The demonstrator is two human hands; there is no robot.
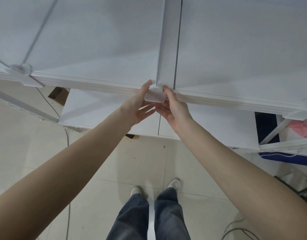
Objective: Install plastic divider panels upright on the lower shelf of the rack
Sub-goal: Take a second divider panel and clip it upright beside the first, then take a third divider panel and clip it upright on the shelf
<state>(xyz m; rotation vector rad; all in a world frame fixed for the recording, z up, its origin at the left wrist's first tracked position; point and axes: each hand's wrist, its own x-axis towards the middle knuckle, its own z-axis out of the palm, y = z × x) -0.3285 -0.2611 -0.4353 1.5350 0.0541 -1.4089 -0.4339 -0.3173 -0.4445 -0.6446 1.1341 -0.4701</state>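
Divider panel [162,40]: thin, light, prob. flexy plastic. Left hand [140,104], right hand [173,108] pinch white clip [155,95] at shelf edge [97,85]; grip there.

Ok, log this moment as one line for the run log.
stage: seating divider clip | left hand: on clip | right hand: on clip | divider panel: upright | shelf edge: clip at front

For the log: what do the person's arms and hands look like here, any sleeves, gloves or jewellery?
Both forearms are bare along all that shows; no sleeve edge enters the frame. The left hand and right hand wear no gloves, and no rings, watch or wristband can be seen. Nails look short and unpainted.
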